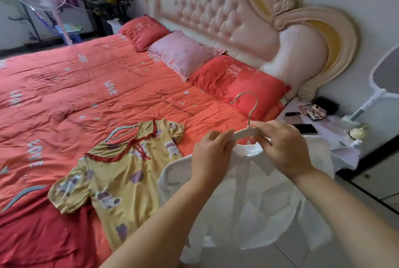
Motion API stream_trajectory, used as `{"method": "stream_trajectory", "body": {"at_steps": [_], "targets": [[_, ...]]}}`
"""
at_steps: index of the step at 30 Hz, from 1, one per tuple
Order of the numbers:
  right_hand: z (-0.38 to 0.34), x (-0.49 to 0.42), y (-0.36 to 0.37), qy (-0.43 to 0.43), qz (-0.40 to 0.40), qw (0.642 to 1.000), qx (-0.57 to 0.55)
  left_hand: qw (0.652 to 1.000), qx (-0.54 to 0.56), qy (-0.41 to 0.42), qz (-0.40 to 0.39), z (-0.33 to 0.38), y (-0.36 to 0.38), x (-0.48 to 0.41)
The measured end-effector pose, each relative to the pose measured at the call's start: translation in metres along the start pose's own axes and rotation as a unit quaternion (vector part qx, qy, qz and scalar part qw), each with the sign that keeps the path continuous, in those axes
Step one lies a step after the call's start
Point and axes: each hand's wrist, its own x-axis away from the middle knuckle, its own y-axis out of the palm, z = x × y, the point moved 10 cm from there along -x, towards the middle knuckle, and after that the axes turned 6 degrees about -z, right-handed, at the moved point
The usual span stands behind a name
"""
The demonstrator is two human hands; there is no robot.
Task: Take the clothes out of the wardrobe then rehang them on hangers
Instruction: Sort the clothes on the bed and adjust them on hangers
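the step in hand looks like the rehanging itself: a white shirt (248, 203) is held up off the bed's near edge, at about 5 o'clock in the view, with a pale hanger (244, 133) sitting at its collar and the metal hook standing up toward 12 o'clock. the left grip (210, 153) has its fingers curled round the hanger's left arm together with the cloth there. the right grip (282, 149) pinches the hanger just under the hook, with the collar bunched below its fingers. whether both shoulders of the shirt are seated on the hanger cannot be told, since the cloth hangs crumpled and the hands cover the ends. at 8 o'clock a yellow printed dress (121, 177) lies flat on the red bed (86, 86), a grey-green hanger (121, 130) already through its neck, so that piece seems done. a dark red garment (32, 235) lies beside it at 7 o'clock with no hanger that i can see. at 3 o'clock a bedside counter (336, 138) carries a phone and small clutter. the next move, as i judge it, calls for working each shoulder over the hanger's ends, straightening the collar, and then laying the shirt down beside the dress without letting the slack cloth slide off.
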Motion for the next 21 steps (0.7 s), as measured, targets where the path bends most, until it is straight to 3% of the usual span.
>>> {"method": "stream_trajectory", "body": {"at_steps": [12,21], "targets": [[0.118,-0.147,0.084,0.029,-0.022,0.999,0.019,0.997,0.052,-0.040,-0.042,-0.087,0.086,-0.172],[0.164,-0.271,0.224,-0.026,-0.077,0.995,-0.057,0.988,0.021,-0.150,-0.021,-0.217,0.115,-0.269]]}}
